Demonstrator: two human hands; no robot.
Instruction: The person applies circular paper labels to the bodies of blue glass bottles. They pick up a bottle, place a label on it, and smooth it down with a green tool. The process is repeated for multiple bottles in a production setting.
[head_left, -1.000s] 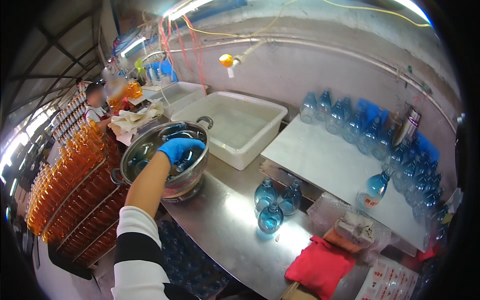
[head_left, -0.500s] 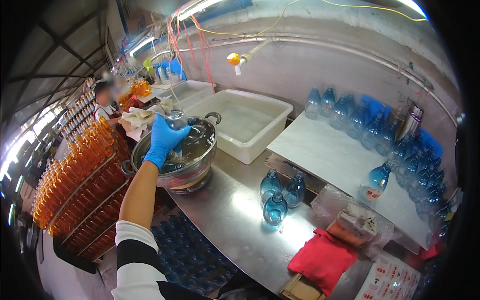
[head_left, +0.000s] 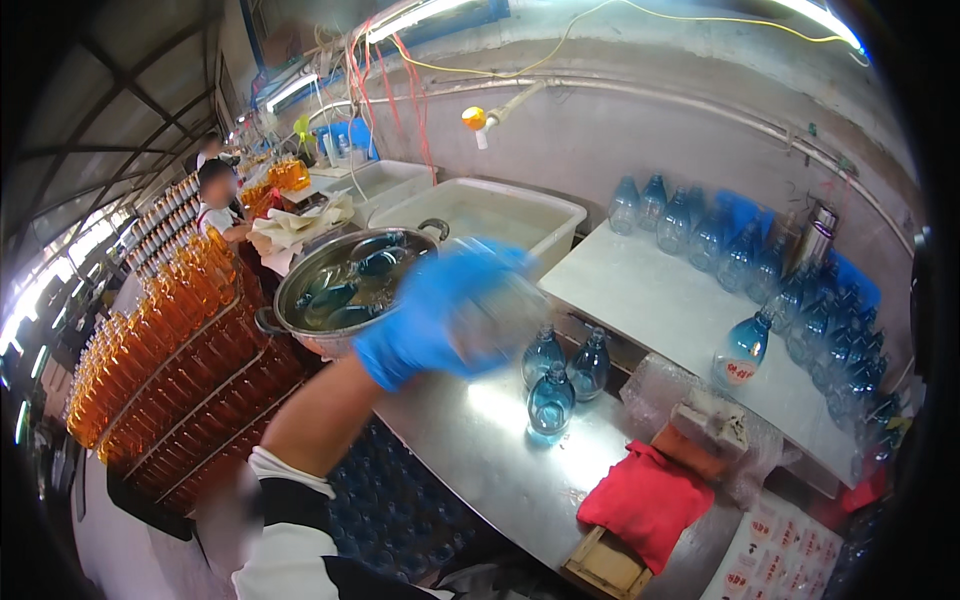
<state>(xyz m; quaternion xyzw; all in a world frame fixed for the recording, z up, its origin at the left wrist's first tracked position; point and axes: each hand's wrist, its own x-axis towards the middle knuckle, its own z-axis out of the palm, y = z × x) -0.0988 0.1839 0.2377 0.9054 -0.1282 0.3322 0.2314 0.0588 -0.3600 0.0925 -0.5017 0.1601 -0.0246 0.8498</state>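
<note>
My left hand (head_left: 425,305), in a blue glove, is smeared by motion above the steel table (head_left: 450,440). It is closed round a glass bottle (head_left: 492,322), whose blurred base shows at the fingers' right side. Just right of it stand several blue bottles, the foremost one (head_left: 551,402) nearest me. Behind my wrist sits a steel pot (head_left: 292,318) of water, with blue bottles (head_left: 380,258) lying in it. My right hand is not in view.
A white water tub (head_left: 570,222) lies behind the pot. On the right, a white board (head_left: 640,280) bears rows of blue bottles and one labelled bottle (head_left: 742,350). A red cloth (head_left: 650,500) and label sheet (head_left: 775,550) are near. Racked amber bottles (head_left: 170,350) and a person (head_left: 218,205) are left.
My left hand has come out of the pot and swung right over the table with the bottle. The bottles on the table and board have stayed put.
</note>
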